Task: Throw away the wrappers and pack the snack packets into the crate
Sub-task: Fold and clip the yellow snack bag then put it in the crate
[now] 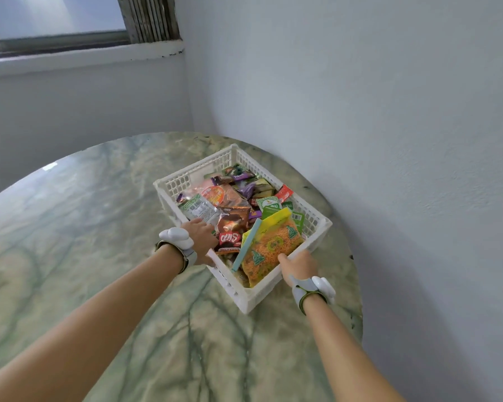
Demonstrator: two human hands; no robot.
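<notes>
White slatted plastic crate [317, 227] sits on the green-veined marble round table [99, 242], near the wall corner, heaped with snack packets. Left hand [201, 242] grips the crate's near-left rim, fingers curled over the edge among the packets; right hand [298, 266] grips the near-right rim, thumb against the big orange-and-yellow noodle-snack bag [270, 248]. No loose wrappers visible on the table, so packing looks close to done; step in hand looks like shifting or squaring the crate. To do it well: keep both grips level, slide rather than tilt, since the noodle bag and the brown-red packet [230, 230] ride above the rim and could spill. Legible print: only a partial white script on the red panel of that packet, not readable; other labels too blurred.
</notes>
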